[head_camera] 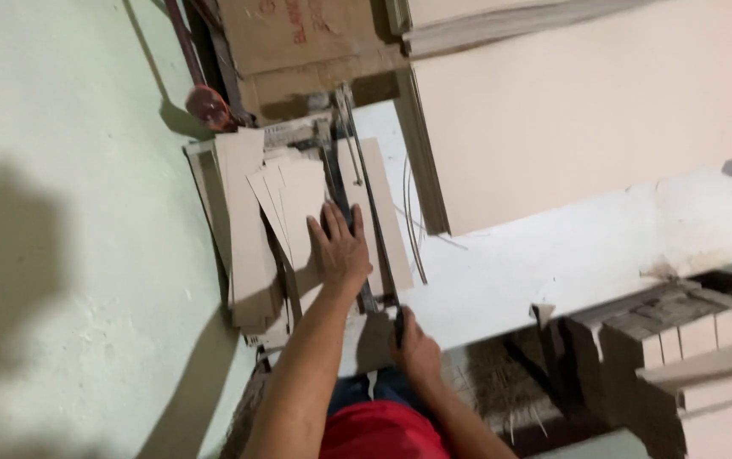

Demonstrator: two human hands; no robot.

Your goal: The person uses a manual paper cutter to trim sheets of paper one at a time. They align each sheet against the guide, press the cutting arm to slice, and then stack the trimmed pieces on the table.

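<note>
I pressed my left hand (338, 251) flat, fingers apart, on the fanned card sheets (294, 208) beside the cutter rail (357, 195); my right hand (413, 344) clamped its dark handle (399, 325), best drawn steadily

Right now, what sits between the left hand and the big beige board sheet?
In the head view, a narrow beige cardboard strip and the cutter's dark metal rail lie between the left hand and the big beige board sheet.
</note>
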